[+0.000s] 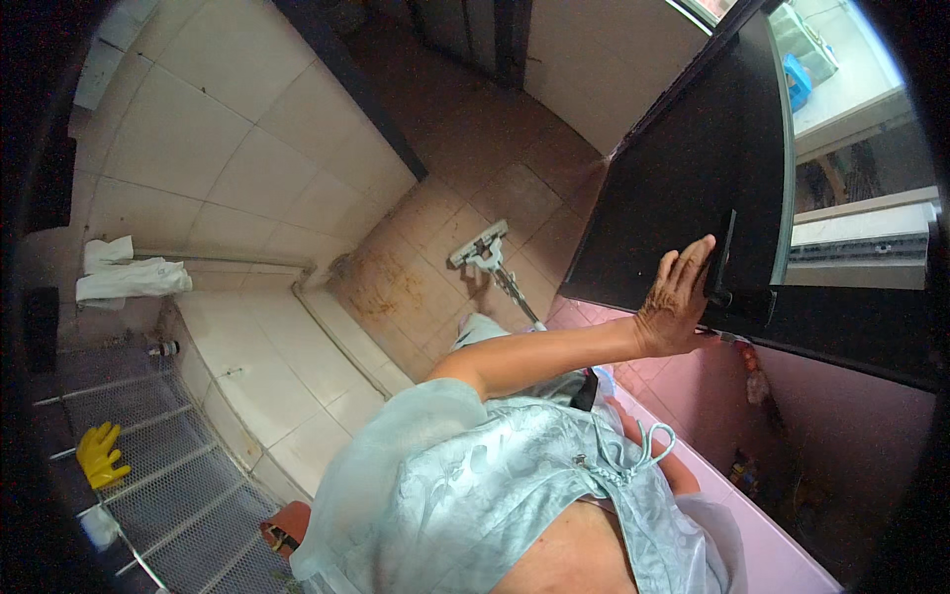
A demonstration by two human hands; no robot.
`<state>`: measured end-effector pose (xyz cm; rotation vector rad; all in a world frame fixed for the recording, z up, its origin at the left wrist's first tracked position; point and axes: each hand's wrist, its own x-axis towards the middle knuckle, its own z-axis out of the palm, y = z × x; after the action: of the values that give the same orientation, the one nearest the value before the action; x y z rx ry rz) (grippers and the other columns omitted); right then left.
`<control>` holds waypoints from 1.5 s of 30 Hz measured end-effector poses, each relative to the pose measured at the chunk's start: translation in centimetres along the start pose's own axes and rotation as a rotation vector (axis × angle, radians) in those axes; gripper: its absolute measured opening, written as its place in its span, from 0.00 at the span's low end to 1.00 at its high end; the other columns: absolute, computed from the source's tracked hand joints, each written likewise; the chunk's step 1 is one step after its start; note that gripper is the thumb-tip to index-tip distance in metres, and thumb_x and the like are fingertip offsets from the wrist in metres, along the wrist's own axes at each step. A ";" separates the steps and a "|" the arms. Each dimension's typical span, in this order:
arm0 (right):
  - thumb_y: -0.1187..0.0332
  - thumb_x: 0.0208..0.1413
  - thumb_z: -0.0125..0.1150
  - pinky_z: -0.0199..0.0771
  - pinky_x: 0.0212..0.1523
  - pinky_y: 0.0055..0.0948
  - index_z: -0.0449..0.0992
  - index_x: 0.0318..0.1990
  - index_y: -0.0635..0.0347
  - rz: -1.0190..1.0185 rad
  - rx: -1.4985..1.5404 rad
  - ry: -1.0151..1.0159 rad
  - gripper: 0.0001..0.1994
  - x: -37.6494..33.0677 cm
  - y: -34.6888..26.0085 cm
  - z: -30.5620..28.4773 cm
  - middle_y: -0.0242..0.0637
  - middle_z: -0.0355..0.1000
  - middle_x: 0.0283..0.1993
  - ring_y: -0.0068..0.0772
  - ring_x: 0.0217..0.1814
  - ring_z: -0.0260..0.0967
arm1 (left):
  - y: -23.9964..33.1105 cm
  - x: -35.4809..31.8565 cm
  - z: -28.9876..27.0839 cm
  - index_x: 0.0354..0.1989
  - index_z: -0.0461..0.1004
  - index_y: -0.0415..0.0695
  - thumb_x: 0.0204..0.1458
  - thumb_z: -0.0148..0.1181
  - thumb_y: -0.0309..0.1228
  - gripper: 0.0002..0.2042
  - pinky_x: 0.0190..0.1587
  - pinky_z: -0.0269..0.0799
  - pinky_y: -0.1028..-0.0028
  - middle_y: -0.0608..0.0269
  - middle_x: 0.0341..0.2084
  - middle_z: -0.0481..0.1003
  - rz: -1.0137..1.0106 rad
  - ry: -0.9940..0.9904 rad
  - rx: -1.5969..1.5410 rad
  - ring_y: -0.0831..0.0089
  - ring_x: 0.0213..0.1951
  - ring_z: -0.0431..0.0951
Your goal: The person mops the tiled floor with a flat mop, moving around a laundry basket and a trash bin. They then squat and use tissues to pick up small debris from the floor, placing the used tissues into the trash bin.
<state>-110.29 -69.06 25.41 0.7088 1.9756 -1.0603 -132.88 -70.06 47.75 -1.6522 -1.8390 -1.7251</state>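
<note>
My left arm reaches across to the right, under a pale green sleeve. My left hand, its fingers stretched and apart, lies against a black door beside its dark upright handle. Behind that forearm runs the pole of a mop, whose pale flat head is on the tiled floor ahead. Part of my right forearm shows beyond the front of my blouse. My right hand is hidden behind the left arm and cloth, so whether it holds the mop pole cannot be seen.
Beige tiled walls stand on the left, with white cloths hanging over a pipe. A yellow rubber glove lies on a wire mesh rack at lower left. A pink ledge borders the right. Brown stains mark the floor.
</note>
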 end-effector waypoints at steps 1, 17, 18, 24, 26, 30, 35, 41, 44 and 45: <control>0.55 0.53 0.47 0.69 0.21 0.38 0.74 0.29 0.62 -0.004 -0.007 0.006 0.17 0.6 0.3 0.4 0.48 0.72 0.24 0.40 0.21 0.70 | -0.5 -0.5 1.1 0.58 0.47 0.33 0.24 0.67 0.39 0.50 0.52 0.54 0.54 0.38 0.53 0.53 0.012 0.007 0.049 0.47 0.55 0.55; 0.56 0.52 0.50 0.68 0.16 0.36 0.72 0.25 0.68 0.229 -0.038 -0.046 0.20 -16.8 6.0 3.9 0.48 0.70 0.20 0.39 0.18 0.69 | -5.3 1.8 -9.9 0.57 0.54 0.39 0.30 0.65 0.31 0.40 0.39 0.72 0.66 0.47 0.40 0.70 -0.015 -0.070 -0.094 0.56 0.35 0.75; 0.57 0.51 0.50 0.69 0.19 0.38 0.71 0.23 0.74 0.172 -0.036 -0.032 0.22 -16.7 3.7 2.1 0.51 0.69 0.19 0.40 0.20 0.70 | -5.8 1.8 -11.2 0.55 0.57 0.40 0.31 0.65 0.32 0.37 0.39 0.72 0.67 0.49 0.37 0.72 -0.029 -0.062 -0.079 0.57 0.34 0.75; 0.54 0.53 0.50 0.65 0.12 0.32 0.71 0.25 0.75 0.238 0.009 -0.159 0.24 -13.0 -1.0 -0.8 0.44 0.66 0.17 0.34 0.15 0.65 | -9.1 -0.8 -17.9 0.47 0.62 0.41 0.31 0.67 0.34 0.31 0.33 0.73 0.71 0.54 0.28 0.72 -0.194 -0.164 0.110 0.59 0.30 0.76; 0.54 0.53 0.51 0.65 0.12 0.31 0.70 0.25 0.76 0.216 -0.051 -0.161 0.24 -11.1 -0.6 -1.3 0.44 0.66 0.17 0.35 0.15 0.65 | -9.1 -1.8 -21.5 0.42 0.66 0.40 0.33 0.68 0.34 0.26 0.34 0.71 0.73 0.57 0.30 0.73 -0.194 -0.113 0.304 0.69 0.30 0.75; 0.54 0.52 0.50 0.69 0.17 0.37 0.72 0.26 0.74 0.250 -0.211 -0.186 0.24 -10.8 -2.2 -3.6 0.50 0.69 0.20 0.44 0.19 0.69 | -11.2 -1.9 -25.8 0.36 0.70 0.41 0.40 0.64 0.33 0.15 0.39 0.68 0.76 0.65 0.33 0.73 -0.560 0.178 -0.237 0.78 0.34 0.71; 0.51 0.49 0.51 0.69 0.39 0.42 0.76 0.31 0.65 0.222 -0.517 -0.040 0.21 -11.0 1.4 -8.1 0.54 0.71 0.33 0.54 0.37 0.70 | -15.1 -2.6 -30.4 0.44 0.66 0.39 0.42 0.61 0.34 0.21 0.45 0.65 0.73 0.61 0.39 0.70 -0.642 0.284 -0.227 0.72 0.41 0.69; 0.52 0.47 0.54 0.69 0.42 0.43 0.76 0.34 0.63 0.376 -0.506 0.039 0.20 -15.1 2.1 -12.7 0.55 0.70 0.37 0.54 0.42 0.68 | -21.4 -0.9 -33.7 0.51 0.59 0.35 0.40 0.63 0.44 0.33 0.51 0.59 0.67 0.47 0.47 0.66 -0.759 0.316 0.368 0.57 0.49 0.66; 0.55 0.47 0.56 0.69 0.40 0.43 0.76 0.29 0.68 0.354 -0.503 0.152 0.19 -16.7 4.6 -15.0 0.57 0.70 0.33 0.54 0.38 0.69 | -25.3 -1.1 -37.4 0.51 0.59 0.33 0.43 0.60 0.47 0.33 0.50 0.60 0.63 0.44 0.48 0.65 -0.655 0.245 0.619 0.51 0.49 0.66; 0.56 0.46 0.57 0.69 0.40 0.43 0.76 0.29 0.69 0.373 -0.470 0.154 0.19 -17.6 4.4 -15.1 0.58 0.70 0.33 0.55 0.39 0.69 | -26.1 -0.5 -37.3 0.51 0.60 0.34 0.43 0.60 0.47 0.32 0.51 0.60 0.64 0.45 0.48 0.65 -0.698 0.245 0.658 0.51 0.50 0.65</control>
<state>-102.84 -55.84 43.54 0.8658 2.0112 -0.3096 -172.38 -92.35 43.79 -0.5593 -2.6226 -1.1641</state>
